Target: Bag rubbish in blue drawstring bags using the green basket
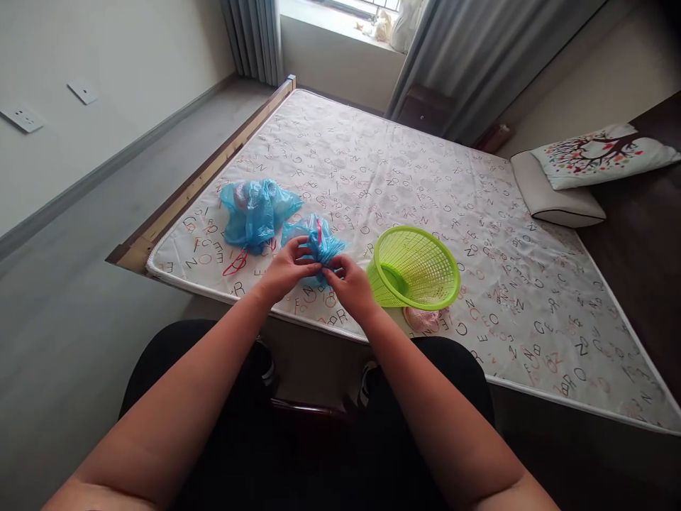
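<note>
Near the front edge of the mattress (404, 156), both hands pinch a gathered blue plastic bag (330, 245). My left hand (287, 271) has its fingers closed on the bunched film from the left. From the right, my right hand (350, 282) grips the same bunch, thumb and fingertips close to the other hand's. A bit of pink-red string or tie shows on the bag's upper part. To the left lies another crumpled blue plastic bag (260, 213) with something pale pink inside. Red ties (235, 264) trail from it. Just right of my hands, a green mesh basket (420, 266) leans on its side.
A pink cloth-like item (425, 319) lies partly under the basket. At the right are a beige pillow (553, 188) and a tree-print cushion (606, 156). A wooden bed rail (213, 163) runs along the left side. Grey curtains (468, 64) hang by the window.
</note>
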The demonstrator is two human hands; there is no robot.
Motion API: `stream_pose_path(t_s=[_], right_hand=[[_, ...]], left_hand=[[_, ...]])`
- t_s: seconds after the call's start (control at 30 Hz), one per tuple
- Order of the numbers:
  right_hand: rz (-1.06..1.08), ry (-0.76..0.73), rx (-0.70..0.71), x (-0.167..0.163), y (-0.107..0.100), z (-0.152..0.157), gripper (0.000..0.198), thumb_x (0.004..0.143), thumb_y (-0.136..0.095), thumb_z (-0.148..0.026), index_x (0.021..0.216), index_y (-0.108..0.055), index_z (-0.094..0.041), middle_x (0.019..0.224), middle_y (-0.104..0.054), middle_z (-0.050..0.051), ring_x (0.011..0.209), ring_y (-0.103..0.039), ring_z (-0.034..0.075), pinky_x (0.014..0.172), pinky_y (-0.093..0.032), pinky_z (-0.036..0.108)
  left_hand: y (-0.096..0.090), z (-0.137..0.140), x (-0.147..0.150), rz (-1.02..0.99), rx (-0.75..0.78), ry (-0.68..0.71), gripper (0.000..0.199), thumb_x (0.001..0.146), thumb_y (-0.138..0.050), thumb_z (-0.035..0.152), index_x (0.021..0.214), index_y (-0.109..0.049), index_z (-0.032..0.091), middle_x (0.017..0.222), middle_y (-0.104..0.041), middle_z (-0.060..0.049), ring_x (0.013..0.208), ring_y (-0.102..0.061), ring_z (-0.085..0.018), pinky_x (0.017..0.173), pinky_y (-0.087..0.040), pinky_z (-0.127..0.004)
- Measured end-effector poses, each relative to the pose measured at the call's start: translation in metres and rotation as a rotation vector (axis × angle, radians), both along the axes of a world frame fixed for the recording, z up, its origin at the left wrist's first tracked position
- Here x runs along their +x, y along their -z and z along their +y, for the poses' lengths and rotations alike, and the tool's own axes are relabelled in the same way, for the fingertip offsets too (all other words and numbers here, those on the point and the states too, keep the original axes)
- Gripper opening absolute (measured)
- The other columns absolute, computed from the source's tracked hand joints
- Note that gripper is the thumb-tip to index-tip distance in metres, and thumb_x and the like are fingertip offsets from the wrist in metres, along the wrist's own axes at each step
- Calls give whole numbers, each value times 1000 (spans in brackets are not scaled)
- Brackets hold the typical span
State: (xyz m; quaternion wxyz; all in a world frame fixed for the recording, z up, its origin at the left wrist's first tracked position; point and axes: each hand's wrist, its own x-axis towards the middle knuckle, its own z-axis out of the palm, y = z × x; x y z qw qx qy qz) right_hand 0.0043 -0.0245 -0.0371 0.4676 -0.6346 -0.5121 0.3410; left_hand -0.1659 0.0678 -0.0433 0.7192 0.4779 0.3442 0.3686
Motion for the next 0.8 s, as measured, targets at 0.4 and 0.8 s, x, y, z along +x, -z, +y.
stream_pose_path(t_s=[0.4,0.8], right_hand=[[-323,-177,72,25,5,3,18,89,-69,-10,84,-60,-25,105,-74,4,105,-67,24,98,-56,41],[-29,-38,-78,29,-15,-3,35,99,-70,-58,95,-71,-23,91,-75,4,83,-66,21,81,-54,38]], left_hand=[[14,6,7,126,63,-364,60,73,-99,40,118,-65,23,102,-77,-3,87,-75,-20,68,-60,-28],[9,-4,19,93,79,-263,57,78,-99,56,110,-68,21,87,-72,-1,74,-73,-20,70,-68,-38]])
